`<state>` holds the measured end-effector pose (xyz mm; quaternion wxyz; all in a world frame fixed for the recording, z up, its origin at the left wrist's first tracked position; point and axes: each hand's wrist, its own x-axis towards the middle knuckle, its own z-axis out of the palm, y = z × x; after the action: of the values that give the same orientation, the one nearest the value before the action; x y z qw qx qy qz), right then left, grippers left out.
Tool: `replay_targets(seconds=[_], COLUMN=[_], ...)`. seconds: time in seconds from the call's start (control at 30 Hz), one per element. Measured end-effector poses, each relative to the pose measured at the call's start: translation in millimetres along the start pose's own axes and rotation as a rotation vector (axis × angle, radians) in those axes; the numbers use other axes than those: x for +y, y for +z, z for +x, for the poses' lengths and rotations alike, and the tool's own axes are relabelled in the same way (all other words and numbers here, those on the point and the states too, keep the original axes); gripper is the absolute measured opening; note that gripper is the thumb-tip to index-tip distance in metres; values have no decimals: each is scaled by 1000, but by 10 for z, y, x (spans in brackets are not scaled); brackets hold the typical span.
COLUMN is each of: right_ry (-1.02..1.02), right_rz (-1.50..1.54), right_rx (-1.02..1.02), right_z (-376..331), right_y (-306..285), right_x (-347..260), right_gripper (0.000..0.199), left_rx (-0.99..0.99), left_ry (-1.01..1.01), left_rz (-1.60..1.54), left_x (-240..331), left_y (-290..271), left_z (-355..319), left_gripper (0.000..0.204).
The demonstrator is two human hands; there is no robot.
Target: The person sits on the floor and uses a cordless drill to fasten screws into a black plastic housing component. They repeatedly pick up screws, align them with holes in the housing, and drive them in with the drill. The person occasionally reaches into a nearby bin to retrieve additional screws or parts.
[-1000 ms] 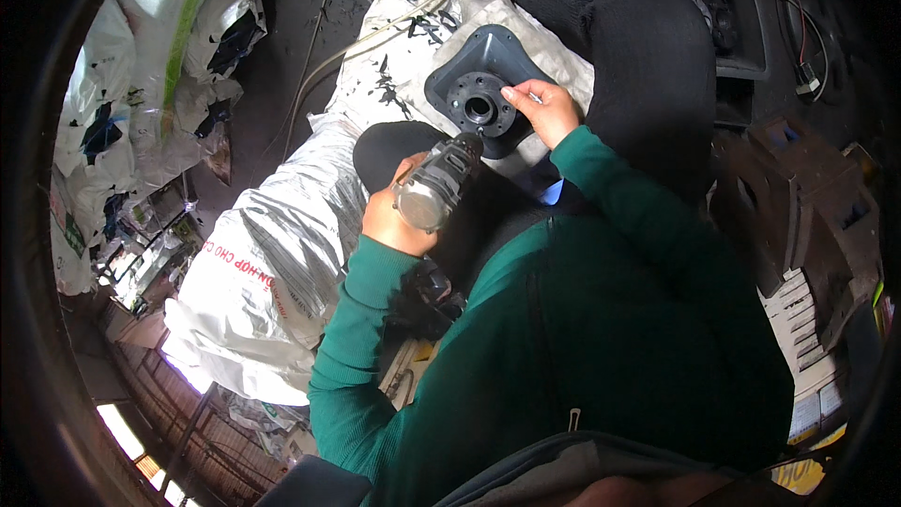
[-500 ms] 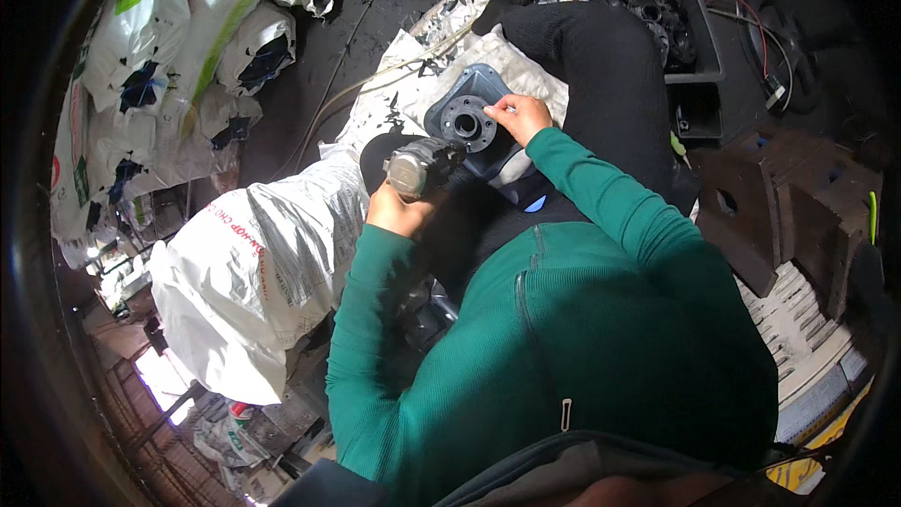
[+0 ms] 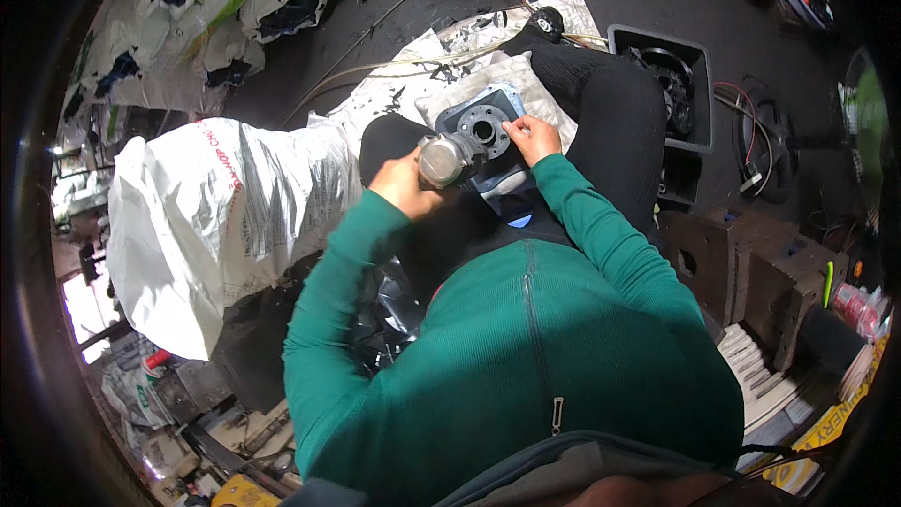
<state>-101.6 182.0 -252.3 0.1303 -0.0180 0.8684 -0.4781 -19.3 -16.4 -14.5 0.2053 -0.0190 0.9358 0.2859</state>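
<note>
Between my legs lies a dark grey round flange [image 3: 488, 133] with a central bore and a ring of holes, on a blue-grey squarish base [image 3: 507, 94]. My left hand [image 3: 404, 185] is wrapped round a grey metal power tool [image 3: 443, 161] with a rounded back end. The tool's front reaches the left edge of the flange; its tip is hidden. My right hand [image 3: 535, 139] is closed in a pinch at the flange's right rim. What its fingertips hold, if anything, is too small to make out.
Pale sacking [image 3: 549, 84] lies under the part. A large white sack [image 3: 206, 216] stands at my left, with stuffed bags [image 3: 178, 47] beyond. Dark parts fill a grey bin [image 3: 706, 99] at far right. Brown metal blocks [image 3: 723, 249] stand at my right. A hose [image 3: 404, 64] crosses the floor.
The view has shifted, so the surroundings sit differently. The power tool now shows more of its rounded back end. My right hand remains pinched at the flange's rim.
</note>
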Motion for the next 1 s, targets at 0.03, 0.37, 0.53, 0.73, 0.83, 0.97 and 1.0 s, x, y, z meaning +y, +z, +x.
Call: replay_targets(seconds=[0.03,0.37,0.53,0.73,0.83,0.97,1.0], right_ry=[0,442,401,346,334,263,321], right_rz=[-21,1581,1702,1537,1453,1517,1582], right_rx=[0,-382,-499,-566,-568,-571,-540], right_z=[23,-223,-416,-482,-514,-524,-500], right_y=[1,-655,-734,-748,-743,-702,-673], right_x=[22,-126,-437,-697,-735,-668,-636], right_gripper=[40,32,42,40,41,41,39], left_rx=[-113,161,191,166,163,161,170], left_ry=[-19,286,302,185,242,279,279], left_rz=[1,-307,-208,-243,-195,-193,-211], left_x=[-19,112,149,227,213,142,126], left_y=[-134,-42,118,42,29,2,-9], left_z=[-13,-337,-398,-411,-376,-366,-370], left_gripper=[57,61,62,60,58,58,58])
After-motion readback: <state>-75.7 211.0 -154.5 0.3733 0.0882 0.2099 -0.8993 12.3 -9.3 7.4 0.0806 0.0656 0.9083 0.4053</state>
